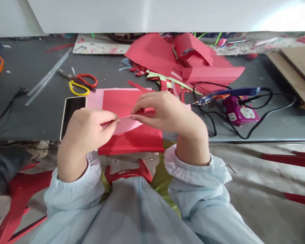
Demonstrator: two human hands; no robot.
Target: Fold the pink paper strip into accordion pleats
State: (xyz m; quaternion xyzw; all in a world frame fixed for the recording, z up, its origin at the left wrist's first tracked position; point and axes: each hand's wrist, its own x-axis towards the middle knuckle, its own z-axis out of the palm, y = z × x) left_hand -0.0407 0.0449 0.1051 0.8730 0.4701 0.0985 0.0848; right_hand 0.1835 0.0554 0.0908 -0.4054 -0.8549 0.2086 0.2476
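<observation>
**Over the red sheet (132,140), both hands pinch a pink paper piece (125,126)**

At the near edge of the grey worktop (35,115) the person sits with the pink paper piece raised just above the red sheet, which lies flat and slightly overhangs the edge. The left hand (87,130) is closed on the piece's left end, thumb and forefinger pressed together on it. The right hand (165,110) is closed on the upper edge near the middle, its fingertips (136,117) curled down towards the left hand, so the two grips almost meet. Both wrists bend inward, the back of the right hand faces up, and the forearms rise from pale blue sleeves (193,169).

From where I stand, this looks like fine folding or creasing along the paper's top edge. To my eye it goes best with the two pinches close together and the paper lightly taut between them. The crease should be worked along in short steps, not dragged. Thin paper like this would probably wrinkle or tear if the hands pulled apart. Lowering it onto the red sheet would give a firm, flat backing for pressing.

A smartphone (71,110) lies just beside the left hand, with scissors (81,84) beyond it. To the right a blue glue gun (226,93) rests with its black cord (266,117) looping near the right wrist, so it is worth keeping the elbow clear of that. Red paper offcuts (167,54) are heaped at the back.
</observation>
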